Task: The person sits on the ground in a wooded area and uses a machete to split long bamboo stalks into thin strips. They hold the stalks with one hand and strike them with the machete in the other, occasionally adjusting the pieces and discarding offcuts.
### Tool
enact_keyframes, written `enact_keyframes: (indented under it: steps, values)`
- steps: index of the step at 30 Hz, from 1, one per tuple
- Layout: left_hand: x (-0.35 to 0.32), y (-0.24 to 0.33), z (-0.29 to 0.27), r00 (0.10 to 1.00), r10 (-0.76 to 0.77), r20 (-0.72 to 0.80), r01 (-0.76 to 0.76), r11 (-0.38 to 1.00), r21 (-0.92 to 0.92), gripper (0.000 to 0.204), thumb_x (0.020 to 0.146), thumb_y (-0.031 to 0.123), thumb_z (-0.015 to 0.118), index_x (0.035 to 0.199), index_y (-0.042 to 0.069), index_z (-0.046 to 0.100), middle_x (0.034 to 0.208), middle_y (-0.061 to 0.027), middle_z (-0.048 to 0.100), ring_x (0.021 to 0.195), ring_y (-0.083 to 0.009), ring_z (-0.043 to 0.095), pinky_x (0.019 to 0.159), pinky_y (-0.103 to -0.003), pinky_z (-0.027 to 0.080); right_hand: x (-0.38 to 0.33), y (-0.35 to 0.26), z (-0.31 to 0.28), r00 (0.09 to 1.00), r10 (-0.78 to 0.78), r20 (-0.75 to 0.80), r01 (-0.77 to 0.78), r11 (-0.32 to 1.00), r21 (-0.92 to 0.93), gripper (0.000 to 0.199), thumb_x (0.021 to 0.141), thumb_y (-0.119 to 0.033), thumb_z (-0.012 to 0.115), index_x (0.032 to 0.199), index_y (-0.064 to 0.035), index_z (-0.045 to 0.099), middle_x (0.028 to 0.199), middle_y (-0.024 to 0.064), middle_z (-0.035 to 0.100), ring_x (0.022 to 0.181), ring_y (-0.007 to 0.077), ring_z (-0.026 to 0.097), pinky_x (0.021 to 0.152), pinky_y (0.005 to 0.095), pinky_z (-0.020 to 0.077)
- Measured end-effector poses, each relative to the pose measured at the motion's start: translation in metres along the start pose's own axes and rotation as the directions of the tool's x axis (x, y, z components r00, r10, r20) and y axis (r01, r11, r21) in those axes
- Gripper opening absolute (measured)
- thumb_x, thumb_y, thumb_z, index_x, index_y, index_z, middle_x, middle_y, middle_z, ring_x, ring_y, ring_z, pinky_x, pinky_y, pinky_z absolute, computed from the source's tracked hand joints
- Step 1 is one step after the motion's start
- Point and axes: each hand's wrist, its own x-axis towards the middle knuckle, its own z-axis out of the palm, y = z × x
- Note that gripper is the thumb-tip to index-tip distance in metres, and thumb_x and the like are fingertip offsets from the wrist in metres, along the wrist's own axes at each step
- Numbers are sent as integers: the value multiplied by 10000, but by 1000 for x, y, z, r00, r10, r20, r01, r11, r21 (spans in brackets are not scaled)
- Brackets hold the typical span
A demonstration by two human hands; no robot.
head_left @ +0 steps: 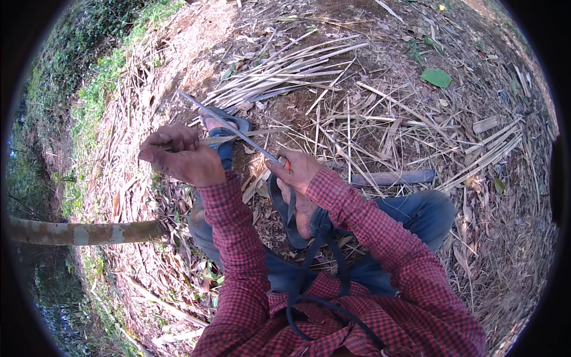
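Note:
My left hand [185,156] is closed in a fist around one end of a thin pale strip [262,132], which looks like split bamboo. The strip points right and passes across the knife blade. Whether the two touch I cannot tell. In my right hand [300,171] is a long, narrow knife [221,121], gripped by its orange-red handle [286,163]. Its blade slants up and to the left, past my left hand. Below both hands are my feet in dark sandals [284,209].
A bundle of long split strips [279,74] lies ahead of my feet. More strips [351,134] are scattered to the right, near a dark flat piece of wood [395,178]. At left a slim trunk [89,232] stands by green plants [89,107]. Dry leaves litter the ground.

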Motion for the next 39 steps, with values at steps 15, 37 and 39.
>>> enact_keyframes:
  steps: [15,37,39]
  values:
    - [20,-10,-11,998,66,12,-67,992,107,482,872,568,393,695,121,419,506,45,255,413,-49,216,369,-209,182,-1,98,-15,959,271,82,-255,953,-164,498,799,-479,509,947,-9,581,848,202,621,805,346,610,728,416,470]
    - [30,-10,-59,988,61,-140,-55,997,45,461,866,554,431,672,139,485,523,55,264,434,-57,202,394,-213,170,21,95,-11,935,341,100,-280,881,-382,522,810,-459,489,1068,-12,571,953,225,616,903,351,599,830,401,460]
    - [38,-7,-71,987,48,-156,-46,999,12,459,862,555,438,669,141,480,525,55,260,434,-58,198,393,-215,168,20,95,-7,900,417,124,-334,845,-417,543,812,-471,485,1072,-1,570,991,231,608,932,352,592,849,403,454]
